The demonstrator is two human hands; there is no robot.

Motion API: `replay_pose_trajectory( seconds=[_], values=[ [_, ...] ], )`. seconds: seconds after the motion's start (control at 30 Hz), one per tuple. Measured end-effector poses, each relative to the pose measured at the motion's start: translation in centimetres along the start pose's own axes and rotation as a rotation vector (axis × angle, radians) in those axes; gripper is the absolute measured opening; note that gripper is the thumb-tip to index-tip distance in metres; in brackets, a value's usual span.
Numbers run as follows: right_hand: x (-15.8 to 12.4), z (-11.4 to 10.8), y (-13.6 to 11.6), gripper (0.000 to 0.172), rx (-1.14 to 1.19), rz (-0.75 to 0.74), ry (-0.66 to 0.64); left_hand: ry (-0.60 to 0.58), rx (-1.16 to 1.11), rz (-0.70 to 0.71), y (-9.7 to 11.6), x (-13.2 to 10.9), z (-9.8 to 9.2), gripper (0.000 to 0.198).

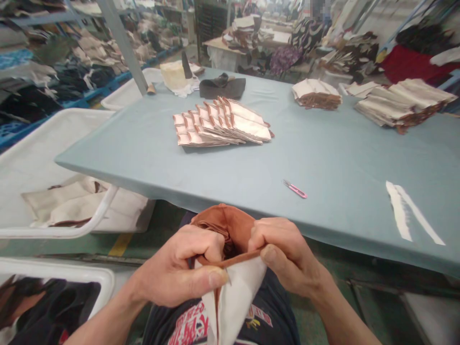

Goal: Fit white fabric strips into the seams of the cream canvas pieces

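Observation:
Both hands grip the rim of a brown-and-cream fabric piece [239, 292] held over my lap, just below the table's front edge. My left hand [190, 266] pinches the brown edge on the left, thumb on the cream outer face. On the right, my right hand [285, 249] holds the same rim between thumb and curled fingers. Between the hands the piece gapes, showing a brown inside; its lower end hangs over my dark clothing. Pink thread snips [295, 189] lie on the table ahead, touched by neither hand.
On the blue-green table [323, 158] lies a fanned stack of cream and brown pieces [223, 122]. More stacks [404, 103] sit at the far right, white strips [413, 211] nearer. White bins [97, 225] with fabric stand at the left. A person [311, 33] is beyond the table.

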State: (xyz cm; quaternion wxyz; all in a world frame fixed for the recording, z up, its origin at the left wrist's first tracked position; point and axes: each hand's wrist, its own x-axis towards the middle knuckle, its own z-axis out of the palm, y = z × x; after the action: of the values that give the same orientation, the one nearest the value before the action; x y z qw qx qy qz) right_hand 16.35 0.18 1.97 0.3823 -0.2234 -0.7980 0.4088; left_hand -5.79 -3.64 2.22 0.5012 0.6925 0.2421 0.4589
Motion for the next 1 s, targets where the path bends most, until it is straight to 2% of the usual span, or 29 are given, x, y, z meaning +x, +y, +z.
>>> replay_pose_trajectory(
  seconds=[0.07,0.13,0.2,0.23,0.3,0.33,0.4,0.47,0.57,0.7,0.8,0.9,1.0],
  values=[
    [-0.1,0.5,0.2,0.055,-0.096,-0.092,0.07,-0.001,0.124,0.035,1.3,-0.6,0.3,0.044],
    [-0.2,1.0,0.3,0.053,-0.138,-0.173,0.131,-0.069,0.24,0.069,2.4,-1.3,1.1,0.035],
    [-0.6,1.5,0.7,0.051,-0.127,-0.21,0.164,-0.159,0.282,0.065,2.7,-1.4,2.0,0.031],
    [-0.8,1.7,1.2,0.05,-0.11,-0.196,0.163,-0.14,0.275,-0.011,2.5,-1.2,2.4,0.033],
    [-1.0,2.2,3.0,0.049,-0.024,-0.109,0.178,-0.184,0.108,-0.004,1.4,-0.4,2.4,0.034],
    [-1.0,2.5,4.2,0.05,0.044,-0.027,0.194,-0.159,0.053,-0.051,0.7,0.2,2.0,0.035],
    [-0.7,3.1,6.4,0.055,0.168,0.089,0.25,0.009,-0.042,-0.145,-0.4,1.2,0.9,0.037],
    [-0.2,3.5,8.2,0.056,0.185,0.158,0.263,0.072,-0.023,-0.264,-1.0,1.9,-0.4,0.039],
    [0.1,3.4,9.8,0.057,0.184,0.245,0.273,0.016,0.091,-0.331,-1.2,1.8,-1.8,0.031],
    [-0.3,2.8,9.5,0.057,0.208,0.295,0.258,0.009,0.27,-0.415,-1.0,0.8,-2.3,0.019],
    [-0.5,2.1,8.6,0.057,0.234,0.292,0.237,0.001,0.451,-0.418,-0.9,0.6,-2.4,0.013],
    [-0.4,1.3,7.9,0.056,0.231,0.284,0.221,-0.084,0.644,-0.341,-0.8,1.3,-2.7,0.016],
    [-0.1,0.6,7.4,0.055,0.184,0.278,0.221,-0.198,0.805,-0.202,-0.5,2.1,-2.8,0.026]
  ],
)
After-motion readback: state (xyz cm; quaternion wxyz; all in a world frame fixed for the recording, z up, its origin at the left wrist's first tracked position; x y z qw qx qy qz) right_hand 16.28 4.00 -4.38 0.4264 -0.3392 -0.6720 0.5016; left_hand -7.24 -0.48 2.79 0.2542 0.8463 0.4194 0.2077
